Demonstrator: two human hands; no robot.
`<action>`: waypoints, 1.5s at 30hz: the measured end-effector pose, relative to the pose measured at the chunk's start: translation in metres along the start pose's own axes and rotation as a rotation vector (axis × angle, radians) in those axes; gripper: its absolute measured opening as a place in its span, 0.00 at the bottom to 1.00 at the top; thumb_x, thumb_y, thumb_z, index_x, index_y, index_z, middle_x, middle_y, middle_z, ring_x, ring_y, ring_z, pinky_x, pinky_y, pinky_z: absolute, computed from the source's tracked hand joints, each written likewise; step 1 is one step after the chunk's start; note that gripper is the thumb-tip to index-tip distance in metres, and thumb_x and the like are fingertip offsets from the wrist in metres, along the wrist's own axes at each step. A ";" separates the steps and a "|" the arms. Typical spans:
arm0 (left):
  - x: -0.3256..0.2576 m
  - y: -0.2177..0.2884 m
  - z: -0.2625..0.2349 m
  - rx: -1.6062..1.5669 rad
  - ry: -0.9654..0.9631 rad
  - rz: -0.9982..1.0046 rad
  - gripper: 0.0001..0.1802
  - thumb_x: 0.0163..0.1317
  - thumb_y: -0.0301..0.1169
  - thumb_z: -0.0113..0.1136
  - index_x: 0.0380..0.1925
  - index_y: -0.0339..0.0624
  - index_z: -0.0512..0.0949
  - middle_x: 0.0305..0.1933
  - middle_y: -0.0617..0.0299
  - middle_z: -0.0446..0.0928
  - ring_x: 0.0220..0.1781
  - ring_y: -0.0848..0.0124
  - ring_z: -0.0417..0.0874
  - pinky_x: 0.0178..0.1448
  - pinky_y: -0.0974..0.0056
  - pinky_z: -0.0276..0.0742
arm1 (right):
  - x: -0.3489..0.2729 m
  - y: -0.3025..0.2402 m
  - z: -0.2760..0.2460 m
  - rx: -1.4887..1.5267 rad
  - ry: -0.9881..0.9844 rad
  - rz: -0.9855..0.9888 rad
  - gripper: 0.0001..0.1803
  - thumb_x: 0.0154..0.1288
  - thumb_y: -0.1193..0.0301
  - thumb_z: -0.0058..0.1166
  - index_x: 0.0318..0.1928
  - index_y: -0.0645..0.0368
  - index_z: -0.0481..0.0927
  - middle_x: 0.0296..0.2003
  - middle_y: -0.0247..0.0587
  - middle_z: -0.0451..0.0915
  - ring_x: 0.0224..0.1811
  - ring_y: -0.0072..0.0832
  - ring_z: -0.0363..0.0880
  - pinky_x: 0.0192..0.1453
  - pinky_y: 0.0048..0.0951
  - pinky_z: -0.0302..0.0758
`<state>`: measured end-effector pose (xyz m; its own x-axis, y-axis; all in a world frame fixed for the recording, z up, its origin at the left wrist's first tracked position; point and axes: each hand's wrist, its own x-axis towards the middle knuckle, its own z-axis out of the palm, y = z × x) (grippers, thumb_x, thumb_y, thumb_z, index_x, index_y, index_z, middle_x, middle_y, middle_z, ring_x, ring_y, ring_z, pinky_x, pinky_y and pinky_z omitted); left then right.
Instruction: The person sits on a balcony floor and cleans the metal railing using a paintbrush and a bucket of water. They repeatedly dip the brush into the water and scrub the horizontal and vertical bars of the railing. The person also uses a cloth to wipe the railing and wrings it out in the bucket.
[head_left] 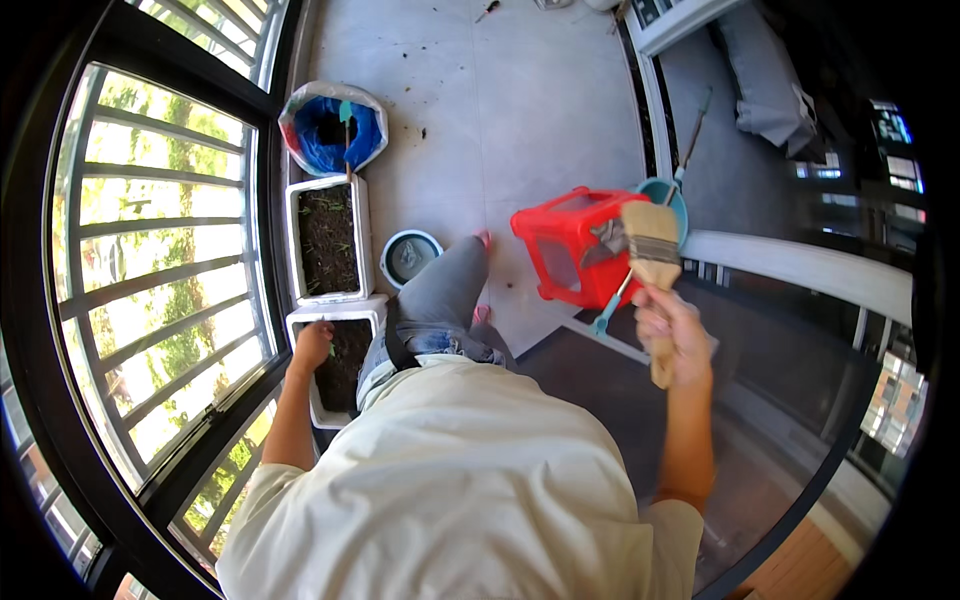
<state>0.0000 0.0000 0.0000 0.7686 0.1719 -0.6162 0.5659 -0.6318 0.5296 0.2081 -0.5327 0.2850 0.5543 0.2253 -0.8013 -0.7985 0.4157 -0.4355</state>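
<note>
My right hand (pixel 676 330) is closed round the wooden handle of a wide flat paintbrush (pixel 653 240), raised on the right with its pale bristles pointing away from me. Over the left rim of the nearer white planter box (pixel 378 312) is my left hand (pixel 314 343), its fingers curled together above the dark soil (pixel 347 365). Whatever those fingers pinch, if anything, is too small to make out; a bit of green shows beside them. A second white planter box (pixel 363 240), holding soil with small green sprouts, stands just beyond.
A lined bag (pixel 372 118) with a small trowel (pixel 347 125) stands past the boxes. A round basin (pixel 410 257) is near my leg. On the right are a red plastic crate (pixel 560 240), a teal bucket (pixel 660 190) and a teal-ended pole (pixel 602 325). Barred windows line the left.
</note>
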 end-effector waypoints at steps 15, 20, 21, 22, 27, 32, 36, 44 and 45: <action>0.296 0.245 -0.076 -0.669 0.101 -0.038 0.12 0.59 0.30 0.50 0.39 0.34 0.76 0.30 0.57 0.80 0.33 0.70 0.81 0.39 0.67 0.75 | 0.337 -0.163 0.162 0.459 -0.133 0.325 0.05 0.62 0.75 0.50 0.38 0.64 0.72 0.21 0.34 0.72 0.16 0.16 0.64 0.17 0.14 0.62; 0.333 0.246 -0.052 -1.033 0.089 -0.336 0.13 0.65 0.36 0.48 0.39 0.38 0.75 0.32 0.61 0.80 0.33 0.73 0.80 0.38 0.70 0.74 | 0.401 -0.198 0.223 0.119 0.054 0.381 0.04 0.62 0.74 0.50 0.35 0.61 0.72 0.21 0.33 0.70 0.17 0.17 0.64 0.19 0.16 0.62; 0.340 0.235 -0.039 -1.073 0.076 -0.408 0.13 0.66 0.38 0.49 0.39 0.39 0.74 0.32 0.62 0.80 0.33 0.74 0.80 0.38 0.71 0.74 | 0.417 -0.201 0.233 0.047 0.119 0.405 0.04 0.62 0.74 0.50 0.35 0.60 0.72 0.21 0.33 0.70 0.17 0.17 0.64 0.19 0.16 0.62; 0.342 0.227 -0.020 -1.215 0.096 -0.457 0.14 0.67 0.40 0.47 0.40 0.40 0.74 0.33 0.62 0.80 0.33 0.73 0.80 0.39 0.71 0.75 | 0.436 -0.204 0.236 0.031 0.094 0.467 0.03 0.62 0.73 0.50 0.34 0.58 0.71 0.21 0.32 0.70 0.17 0.18 0.64 0.19 0.17 0.63; 0.351 0.195 0.079 -1.682 0.447 -0.880 0.12 0.66 0.34 0.44 0.44 0.42 0.72 0.34 0.61 0.80 0.38 0.69 0.81 0.43 0.65 0.76 | 0.517 -0.191 0.277 -0.324 0.036 0.601 0.07 0.62 0.71 0.51 0.40 0.58 0.71 0.20 0.32 0.68 0.16 0.19 0.63 0.18 0.19 0.60; 0.368 0.190 0.214 -2.121 0.818 -1.191 0.18 0.64 0.28 0.43 0.54 0.40 0.62 0.50 0.51 0.73 0.48 0.59 0.78 0.48 0.60 0.76 | 0.558 -0.163 0.294 -0.859 -0.087 0.658 0.09 0.63 0.70 0.51 0.42 0.58 0.71 0.20 0.30 0.69 0.15 0.16 0.61 0.16 0.17 0.57; 0.398 0.182 0.251 -2.640 1.162 -1.063 0.27 0.66 0.28 0.42 0.63 0.35 0.51 0.65 0.45 0.55 0.61 0.49 0.67 0.63 0.51 0.68 | 0.621 -0.152 0.274 -1.078 -0.052 0.551 0.09 0.64 0.69 0.51 0.42 0.58 0.72 0.19 0.30 0.69 0.15 0.18 0.61 0.17 0.20 0.57; 0.484 0.101 0.424 -3.155 1.708 -0.792 0.34 0.64 0.32 0.51 0.66 0.43 0.47 0.68 0.47 0.48 0.64 0.48 0.61 0.66 0.49 0.62 | 0.743 -0.118 0.207 -1.283 0.132 0.479 0.05 0.64 0.70 0.50 0.38 0.56 0.73 0.20 0.31 0.73 0.16 0.18 0.64 0.17 0.16 0.62; 0.497 0.085 0.431 -3.182 1.771 -0.766 0.33 0.63 0.32 0.51 0.65 0.44 0.50 0.68 0.48 0.48 0.64 0.48 0.61 0.66 0.49 0.62 | 0.751 -0.104 0.206 -1.338 0.122 0.460 0.05 0.64 0.70 0.50 0.38 0.56 0.73 0.20 0.31 0.73 0.16 0.18 0.64 0.18 0.17 0.63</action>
<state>0.3011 -0.2940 -0.5128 -0.1444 0.0466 -0.9884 -0.9852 -0.1000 0.1392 0.7562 -0.2253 -0.1869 0.2201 0.0053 -0.9755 -0.5535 -0.8228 -0.1293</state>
